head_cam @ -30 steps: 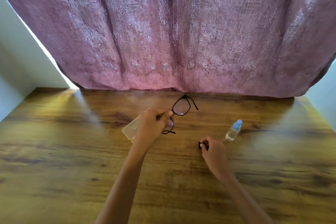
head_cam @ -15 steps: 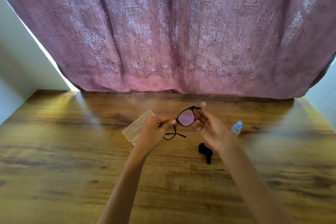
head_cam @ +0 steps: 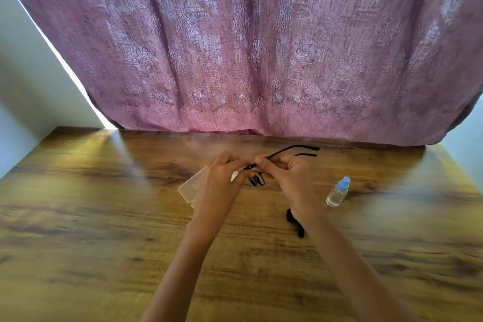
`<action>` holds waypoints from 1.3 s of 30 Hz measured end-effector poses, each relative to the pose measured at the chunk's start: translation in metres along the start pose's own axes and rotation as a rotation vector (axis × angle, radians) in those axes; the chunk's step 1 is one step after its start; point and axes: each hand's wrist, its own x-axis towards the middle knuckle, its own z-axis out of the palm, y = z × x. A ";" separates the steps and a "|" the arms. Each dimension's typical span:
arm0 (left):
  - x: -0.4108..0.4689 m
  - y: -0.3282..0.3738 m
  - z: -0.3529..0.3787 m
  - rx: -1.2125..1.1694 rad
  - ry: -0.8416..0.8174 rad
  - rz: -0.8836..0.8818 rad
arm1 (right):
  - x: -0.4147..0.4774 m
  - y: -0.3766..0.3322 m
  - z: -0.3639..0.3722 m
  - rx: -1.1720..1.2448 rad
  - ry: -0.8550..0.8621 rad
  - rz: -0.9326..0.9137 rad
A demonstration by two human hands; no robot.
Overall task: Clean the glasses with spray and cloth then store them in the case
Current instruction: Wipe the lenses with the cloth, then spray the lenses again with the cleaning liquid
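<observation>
Black-framed glasses (head_cam: 288,150) are held above the wooden table between both hands. My left hand (head_cam: 222,183) pinches the frame from the left, and my right hand (head_cam: 287,178) grips it from the right. One temple arm sticks out to the right past my fingers; the lenses are mostly hidden by my hands. A clear plastic case (head_cam: 189,187) lies on the table under my left hand. A small clear spray bottle (head_cam: 338,192) with a blue cap stands to the right. A crumpled black cloth (head_cam: 295,222) lies on the table, partly hidden by my right wrist.
A pink patterned curtain (head_cam: 248,47) hangs along the far edge of the wooden table (head_cam: 104,230). Pale walls stand at both sides.
My right hand left the black cloth on the table and rose to the glasses, which both hands now grip. The glasses have turned so a temple arm points right.
</observation>
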 end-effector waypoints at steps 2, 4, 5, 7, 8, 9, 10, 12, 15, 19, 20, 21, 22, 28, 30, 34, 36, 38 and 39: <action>0.000 0.000 0.002 0.062 -0.008 0.022 | -0.001 0.000 0.004 -0.079 0.009 -0.066; 0.001 -0.001 0.004 0.084 -0.010 0.023 | -0.001 0.001 0.007 -0.149 0.028 -0.131; 0.001 -0.001 0.006 0.094 -0.012 0.019 | 0.000 0.002 0.007 -0.177 0.039 -0.159; 0.002 -0.002 0.008 0.113 -0.014 0.014 | 0.001 0.003 0.008 -0.192 0.048 -0.179; 0.002 -0.002 0.010 0.118 -0.010 0.009 | 0.002 0.004 0.007 -0.188 0.040 -0.180; 0.002 -0.002 0.010 0.118 -0.005 0.000 | 0.003 0.004 0.007 -0.181 0.024 -0.184; 0.002 -0.002 0.012 0.113 -0.001 -0.017 | 0.002 0.005 0.005 -0.174 0.005 -0.191; 0.003 -0.004 0.014 0.097 0.017 -0.061 | 0.001 0.009 -0.001 -0.196 -0.019 -0.211; 0.004 -0.008 0.018 0.048 0.068 -0.138 | -0.005 0.022 -0.019 -0.363 0.092 -0.315; 0.004 -0.013 0.026 -0.050 0.104 -0.240 | -0.013 0.045 -0.059 -0.734 0.423 -0.534; 0.004 -0.014 0.029 -0.078 0.106 -0.252 | -0.013 0.054 -0.070 -0.818 0.499 -0.562; 0.003 -0.016 0.032 -0.106 0.108 -0.263 | -0.011 0.062 -0.081 -0.898 0.569 -0.560; 0.003 -0.017 0.034 -0.131 0.111 -0.274 | -0.010 0.071 -0.091 -0.958 0.621 -0.536; 0.001 -0.026 0.048 -0.172 0.102 -0.323 | -0.004 0.100 -0.120 -0.946 0.607 -0.442; 0.002 -0.028 0.051 -0.197 0.093 -0.333 | -0.004 0.105 -0.120 -0.908 0.581 -0.457; 0.002 -0.030 0.053 -0.220 0.090 -0.332 | -0.004 0.110 -0.117 -0.852 0.549 -0.384; 0.002 -0.029 0.053 -0.241 0.101 -0.335 | -0.004 0.111 -0.118 -0.845 0.523 -0.356; 0.002 -0.030 0.053 -0.270 0.108 -0.336 | -0.002 0.113 -0.121 -0.824 0.507 -0.346; 0.002 -0.030 0.053 -0.283 0.110 -0.335 | -0.001 0.114 -0.123 -0.803 0.507 -0.345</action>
